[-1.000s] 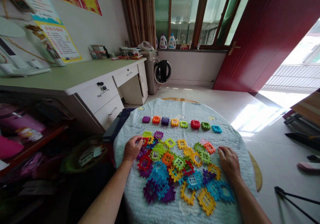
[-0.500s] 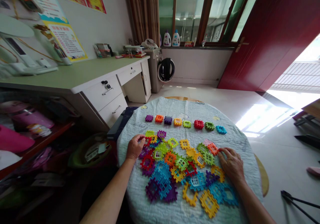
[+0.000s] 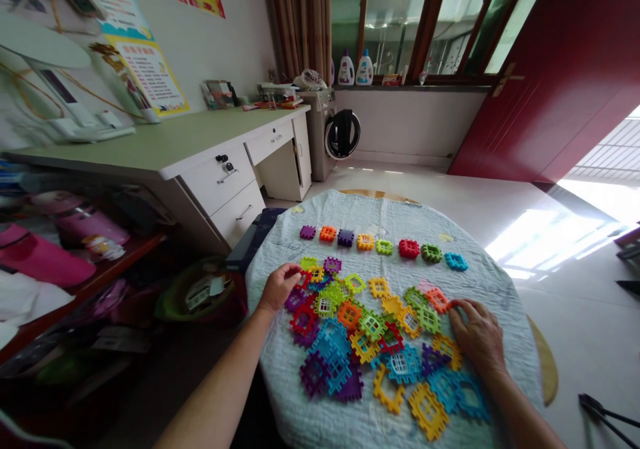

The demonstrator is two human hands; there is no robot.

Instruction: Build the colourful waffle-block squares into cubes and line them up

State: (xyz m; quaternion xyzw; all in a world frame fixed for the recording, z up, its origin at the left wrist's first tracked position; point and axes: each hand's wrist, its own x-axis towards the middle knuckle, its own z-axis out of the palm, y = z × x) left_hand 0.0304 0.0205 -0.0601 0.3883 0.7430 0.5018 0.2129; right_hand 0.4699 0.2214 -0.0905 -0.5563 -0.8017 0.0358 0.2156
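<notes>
My left hand (image 3: 280,287) rests at the pile's left edge, thumb and forefinger pinched on a red plastic building block (image 3: 303,279). On the other side of the pile, my right hand (image 3: 479,334) lies palm down with its fingers apart. Its fingertips are at the edge of an orange-red block (image 3: 438,299); I cannot tell whether they press on it. Between the hands are loose square blocks with notched edges, among them a green block (image 3: 373,326), a blue block (image 3: 404,363) and a yellow block (image 3: 429,411). Some overlap, hiding parts of those underneath.
Beyond the pile runs a row of joined blocks, from a purple one (image 3: 307,232) to a blue one (image 3: 456,261). A pale blue cloth (image 3: 360,212) covers the round table. A desk (image 3: 200,135) and a cluttered shelf (image 3: 115,265) stand left, a tripod leg (image 3: 607,412) right.
The whole view has shifted slightly to the left, so everything appears a little further right and higher. Both hands and the blocks keep their places on the table.
</notes>
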